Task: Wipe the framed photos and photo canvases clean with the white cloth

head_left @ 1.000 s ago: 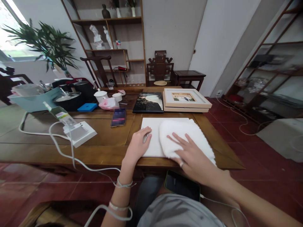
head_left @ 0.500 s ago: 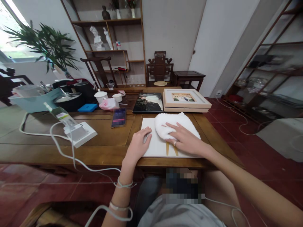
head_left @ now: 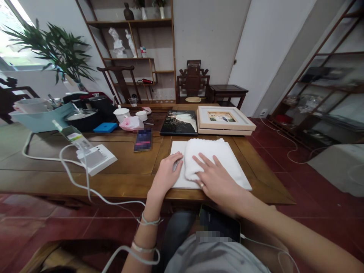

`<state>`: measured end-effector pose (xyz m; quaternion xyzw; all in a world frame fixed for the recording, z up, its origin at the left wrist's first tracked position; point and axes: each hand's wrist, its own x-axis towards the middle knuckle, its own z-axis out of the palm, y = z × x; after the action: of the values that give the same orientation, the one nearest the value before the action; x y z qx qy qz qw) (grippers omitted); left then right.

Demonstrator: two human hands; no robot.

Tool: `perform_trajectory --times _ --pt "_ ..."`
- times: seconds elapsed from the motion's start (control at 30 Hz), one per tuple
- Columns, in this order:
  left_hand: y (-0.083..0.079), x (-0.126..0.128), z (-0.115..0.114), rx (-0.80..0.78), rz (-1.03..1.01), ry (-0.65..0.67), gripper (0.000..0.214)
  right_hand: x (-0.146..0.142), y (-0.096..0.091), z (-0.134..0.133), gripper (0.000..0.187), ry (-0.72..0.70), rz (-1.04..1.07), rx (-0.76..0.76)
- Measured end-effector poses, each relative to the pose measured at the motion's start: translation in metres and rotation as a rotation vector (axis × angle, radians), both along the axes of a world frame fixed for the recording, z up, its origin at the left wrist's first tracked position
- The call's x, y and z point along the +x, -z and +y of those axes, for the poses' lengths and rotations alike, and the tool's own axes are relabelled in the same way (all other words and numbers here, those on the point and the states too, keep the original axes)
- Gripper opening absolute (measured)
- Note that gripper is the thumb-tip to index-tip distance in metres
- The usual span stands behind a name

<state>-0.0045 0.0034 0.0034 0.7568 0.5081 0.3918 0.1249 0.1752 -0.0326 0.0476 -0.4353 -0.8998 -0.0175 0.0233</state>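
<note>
My right hand (head_left: 217, 182) lies spread on a folded white fluffy towel (head_left: 196, 151), pressing it flat against a thin white board (head_left: 241, 178) on the table. A ring shows on one finger. My left hand (head_left: 167, 172) rests at the board's left edge, its fingers lightly bent over the surface and its thumb apart from them. Between that hand and the towel runs a narrow strip of bare board. Most of the board's middle is hidden under the towel and my right hand.
Beyond the board lie a dark picture panel (head_left: 179, 122) and stacked light-framed pictures (head_left: 226, 119). A blurred phone (head_left: 143, 139), an open white box (head_left: 99, 158), a blue case (head_left: 105, 127) and a teapot (head_left: 121, 112) stand leftward. A white cable (head_left: 75, 184) trails over the table's front edge.
My right hand has drawn the towel toward me. It now covers two tan tapered shapes seen earlier on the board, and more of the board's right side shows. My left hand stays put.
</note>
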Motion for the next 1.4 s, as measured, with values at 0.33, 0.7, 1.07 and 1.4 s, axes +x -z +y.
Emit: perform_trajectory --times 0.33,0.7,1.07,1.4 --pt "-0.003 0.000 -0.001 0.005 0.022 0.009 0.029 0.012 -0.013 -0.027 0.028 -0.146 0.109 -0.169" --pt "0.000 -0.001 -0.001 -0.006 -0.006 0.001 0.025 0.017 0.005 0.079 0.036 -0.018 0.185 -0.063" --pt "-0.004 0.001 -0.003 0.023 -0.048 -0.002 0.035 -0.003 0.008 0.044 0.030 -0.009 0.140 0.021" --pt "-0.005 -0.001 -0.004 0.084 -0.088 0.014 0.042 0.015 -0.012 -0.019 0.027 -0.363 0.180 -0.194"
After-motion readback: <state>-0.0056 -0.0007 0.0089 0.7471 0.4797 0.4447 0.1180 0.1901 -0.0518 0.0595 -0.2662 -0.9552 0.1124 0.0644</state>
